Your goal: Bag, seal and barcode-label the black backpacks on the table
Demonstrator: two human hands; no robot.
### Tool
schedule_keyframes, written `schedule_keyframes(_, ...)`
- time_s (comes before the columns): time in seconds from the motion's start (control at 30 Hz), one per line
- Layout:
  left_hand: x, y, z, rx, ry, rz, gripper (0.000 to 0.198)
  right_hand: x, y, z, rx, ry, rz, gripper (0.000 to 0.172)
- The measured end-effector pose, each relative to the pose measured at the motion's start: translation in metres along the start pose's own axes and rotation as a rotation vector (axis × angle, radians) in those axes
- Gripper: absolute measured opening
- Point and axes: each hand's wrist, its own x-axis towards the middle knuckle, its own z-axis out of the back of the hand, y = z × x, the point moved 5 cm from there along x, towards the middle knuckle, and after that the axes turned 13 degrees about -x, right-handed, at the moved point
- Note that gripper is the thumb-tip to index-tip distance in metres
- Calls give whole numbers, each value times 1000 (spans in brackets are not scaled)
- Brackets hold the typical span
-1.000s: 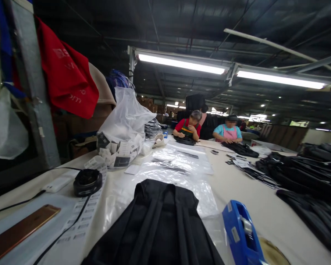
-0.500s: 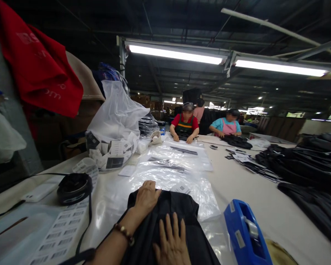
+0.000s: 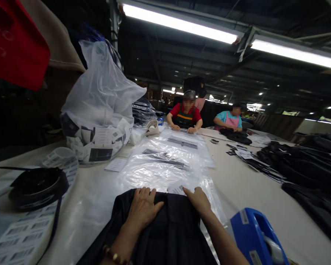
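Note:
A folded black garment (image 3: pixel 168 228) lies in front of me on clear plastic bags (image 3: pixel 154 176). My left hand (image 3: pixel 145 204) is on the garment's far edge, fingers bent over it and thumb on the cloth. At the far right corner, my right hand (image 3: pixel 199 201) closes on the cloth, its thumb pointing left along the edge; the other fingers are partly hidden. Just beyond the edge, between my hands, a paper label (image 3: pixel 177 187) shows in or under the plastic.
A blue tape dispenser (image 3: pixel 251 235) stands at right, before piled black garments (image 3: pixel 306 162). On the left are a black ribbon roll (image 3: pixel 38 187), barcode stickers (image 3: pixel 22 235) and a clear sack of tags (image 3: pixel 99 136). Two co-workers (image 3: pixel 186 114) handle dark cloth across the table.
My right hand has moved from flat on the middle of the garment to its far right corner. The left hand stays at the far edge. The view has shifted.

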Motion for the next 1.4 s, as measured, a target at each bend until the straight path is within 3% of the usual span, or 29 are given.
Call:
schedule_keyframes(0.1, 1, 2, -2, -33, -1, 7, 45, 38, -5, -18, -16, 88, -65, 57)
schedule_keyframes(0.23, 2, 3, -4, -74, 3, 14, 47, 59, 1, -40, 9, 187, -113, 40)
schedule_keyframes(0.5, 2, 3, -5, -139, -14, 16, 46, 57, 25, -47, 21, 295, -135, 27)
schedule_keyframes(0.83, 2, 3, -3, -172, -18, 32, 45, 66, 57, -62, -15, 135, -54, 34)
schedule_keyframes(1.0, 2, 3, -2, -197, -28, 27, 44, 62, 64, -74, 156, 188, -39, 26)
schedule_keyframes(1.1, 2, 3, -2, -201, -11, 42, 44, 58, 75, -68, 351, 204, 32, 23)
schedule_keyframes(1.2, 4, 7, 0, -286, 35, 76, 49, 44, 86, -43, 565, 123, 165, 27)
schedule_keyframes(1.3, 8, 16, 5, -513, 77, 134, 53, 10, 87, -15, 705, 43, 331, 32)
schedule_keyframes(1.4, 13, 28, 11, -665, 106, 173, 56, -38, 75, -2, 692, 10, 556, 24)
